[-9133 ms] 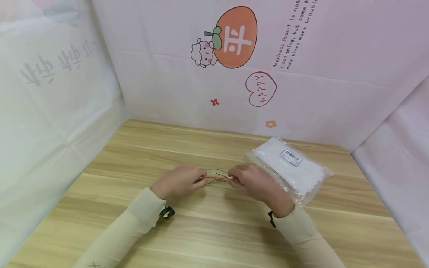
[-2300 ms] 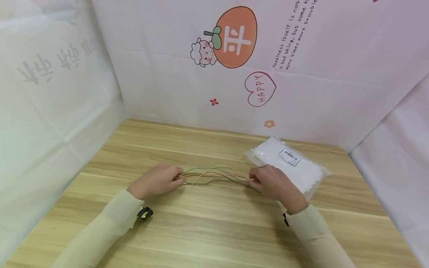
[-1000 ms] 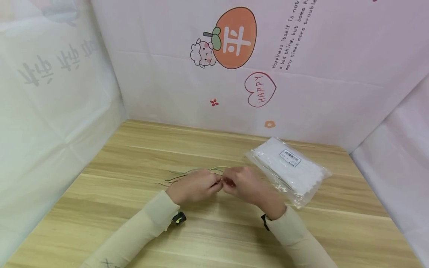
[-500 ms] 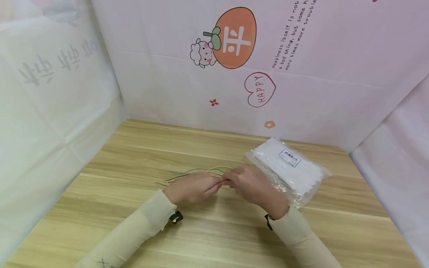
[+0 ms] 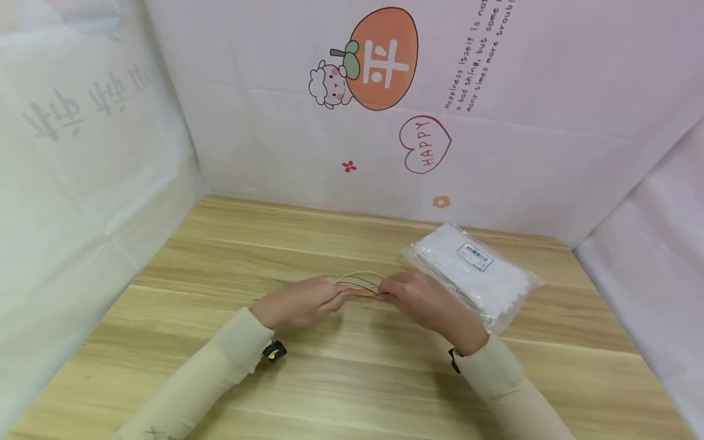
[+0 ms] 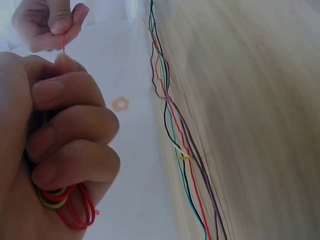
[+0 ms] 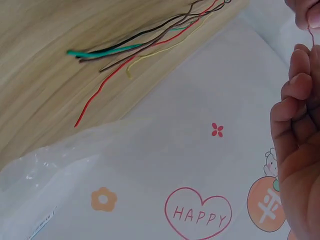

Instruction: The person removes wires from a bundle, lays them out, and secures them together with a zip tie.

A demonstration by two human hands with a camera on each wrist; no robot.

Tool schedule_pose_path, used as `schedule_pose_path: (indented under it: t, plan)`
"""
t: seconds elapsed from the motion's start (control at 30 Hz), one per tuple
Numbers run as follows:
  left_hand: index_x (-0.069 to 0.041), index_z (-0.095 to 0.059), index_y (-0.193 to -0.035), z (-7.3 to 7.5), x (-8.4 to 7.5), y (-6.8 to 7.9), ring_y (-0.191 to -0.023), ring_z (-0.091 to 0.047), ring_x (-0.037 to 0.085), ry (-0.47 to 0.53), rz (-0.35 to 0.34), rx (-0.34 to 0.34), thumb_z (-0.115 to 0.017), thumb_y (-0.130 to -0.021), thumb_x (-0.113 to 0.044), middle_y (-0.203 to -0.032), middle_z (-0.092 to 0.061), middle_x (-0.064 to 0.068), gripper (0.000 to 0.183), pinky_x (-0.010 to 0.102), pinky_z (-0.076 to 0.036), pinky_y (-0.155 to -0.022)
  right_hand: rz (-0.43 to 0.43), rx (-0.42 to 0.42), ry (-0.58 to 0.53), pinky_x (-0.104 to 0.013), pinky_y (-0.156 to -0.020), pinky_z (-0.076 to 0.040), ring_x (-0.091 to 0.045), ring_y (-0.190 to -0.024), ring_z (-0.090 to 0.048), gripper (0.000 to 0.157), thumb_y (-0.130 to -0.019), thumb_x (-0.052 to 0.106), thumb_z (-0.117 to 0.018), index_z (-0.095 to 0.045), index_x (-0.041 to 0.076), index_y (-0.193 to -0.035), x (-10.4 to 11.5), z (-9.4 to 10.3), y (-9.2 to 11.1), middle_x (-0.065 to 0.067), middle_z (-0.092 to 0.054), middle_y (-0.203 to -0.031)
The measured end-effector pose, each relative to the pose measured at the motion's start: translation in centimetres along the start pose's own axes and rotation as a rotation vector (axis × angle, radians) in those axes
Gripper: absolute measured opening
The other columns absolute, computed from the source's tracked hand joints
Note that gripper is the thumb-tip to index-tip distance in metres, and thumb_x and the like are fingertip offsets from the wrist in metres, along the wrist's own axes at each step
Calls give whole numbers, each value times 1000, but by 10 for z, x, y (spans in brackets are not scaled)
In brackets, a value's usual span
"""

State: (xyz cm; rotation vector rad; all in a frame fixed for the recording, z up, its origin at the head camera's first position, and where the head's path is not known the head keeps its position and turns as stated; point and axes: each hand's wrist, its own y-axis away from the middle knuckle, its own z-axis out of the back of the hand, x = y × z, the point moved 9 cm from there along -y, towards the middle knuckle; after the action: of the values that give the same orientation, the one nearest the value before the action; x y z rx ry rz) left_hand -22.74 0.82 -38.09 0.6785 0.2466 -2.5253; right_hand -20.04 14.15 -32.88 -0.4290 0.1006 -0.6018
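Note:
Thin coloured wires (image 5: pixel 360 273) bow between my two hands over the table. My left hand (image 5: pixel 302 302) has its fingers curled round a coil of wire (image 6: pixel 80 220), whose red and yellow loops stick out below the fingers in the left wrist view. Opposite it, my right hand (image 5: pixel 420 302) pinches a red wire (image 6: pixel 64 42), which runs to the left fingertips. In the left wrist view, a loose strand bundle (image 6: pixel 172 112) of red, green, black, brown and yellow wires stretches along the wood. Frayed-out wire ends (image 7: pixel 100 92) show in the right wrist view.
A clear plastic bag (image 5: pixel 473 272) of white contents with a barcode label lies just beyond my right hand. White printed cloth (image 5: pixel 264 140) walls the wooden table (image 5: pixel 341 391) at the back and both sides.
Wide apart 2.3 seconds ago, my hands came together with fingertips meeting about one second ago. Since then they have drawn apart, and a short span of wires shows between them. The bag stays put.

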Motion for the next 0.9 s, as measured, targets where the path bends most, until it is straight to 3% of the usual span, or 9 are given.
schedule_pose_path:
  t: [0.1,0.17,0.23,0.37,0.67,0.83,0.9]
  plan:
    - [-9,-68,-118,6,6,9,-67,-37,5,41,31,-20,-33,-116,-19,-77,-49,-3,37,28,-45,-78,-18,-14,66,-25,-60,-55,-6,-64,-63,16,-89,8,-82,-68,13,-83,-6,5,4,4,-74,-76]
    - [-8,-61,-96,10,9,16,-67,-35,4,61,44,-41,-33,-117,-20,-75,-45,-5,37,26,-41,-71,-47,-9,88,-23,-56,-49,-3,-57,-52,22,-89,5,-81,-64,13,-79,-13,8,9,6,-69,-70]
    - [-8,-53,-88,14,11,22,-65,-30,4,83,43,-50,-33,-117,-21,-72,-37,-7,38,24,-36,-67,-75,3,76,-21,-54,-43,-1,-56,-40,27,-90,3,-79,-59,14,-76,-20,11,14,7,-63,-65]
    - [-6,-53,-92,19,14,31,-66,-27,3,100,25,-55,-33,-117,-25,-73,-31,-9,38,23,-35,-67,-100,25,65,-20,-55,-39,1,-57,-35,29,-92,3,-76,-55,17,-77,-28,16,22,10,-61,-65]
    - [-7,-59,-91,20,42,57,-65,-34,1,29,62,-39,-38,-116,-19,-74,-35,-10,34,25,-42,-69,-183,51,112,-25,-57,-44,-2,-59,-38,27,-91,1,-77,-60,16,-77,-53,16,42,9,-54,-65]
    - [-6,-69,-108,28,48,68,-78,-54,3,-45,65,-62,-40,-116,-20,-84,-61,-4,33,35,-55,-82,-183,46,82,-26,-59,-45,-1,-61,-42,25,-93,3,-75,-61,17,-79,-59,14,46,8,-58,-67]
    - [-6,-70,-108,31,49,70,-79,-55,3,-81,63,-67,-41,-115,-19,-84,-63,-3,32,37,-55,-81,-192,52,68,-27,-59,-47,-1,-62,-45,24,-94,2,-75,-62,17,-80,-62,12,47,8,-61,-68]
